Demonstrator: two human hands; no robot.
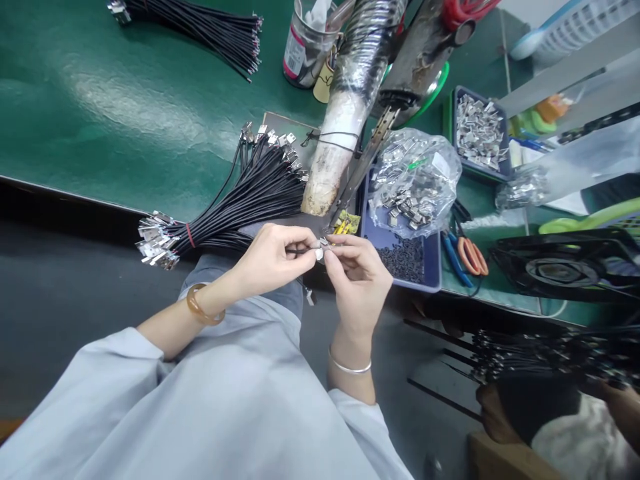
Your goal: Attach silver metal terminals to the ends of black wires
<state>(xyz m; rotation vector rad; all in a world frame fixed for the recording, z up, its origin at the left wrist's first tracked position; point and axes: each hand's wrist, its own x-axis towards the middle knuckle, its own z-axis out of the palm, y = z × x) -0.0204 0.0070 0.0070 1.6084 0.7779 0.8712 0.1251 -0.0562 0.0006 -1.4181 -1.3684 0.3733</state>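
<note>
My left hand is closed in a pinch on a thin black cable, close to its end. My right hand pinches a small silvery metal clip at that same cable end, so the fingertips of both hands nearly meet. The fingers partly cover the clip, and I cannot tell how it sits on the cable. Below the hands hangs another metal clip on a thin dark line. Left of my hands lies a bundle of black cables with metal clips at both ends, tied by a red band.
A foil-wrapped duct reaches down just beyond my hands, beside a metal tool arm. To the right are a blue tray with a bag of metal clips, and orange-handled pliers. Another cable bundle lies far left.
</note>
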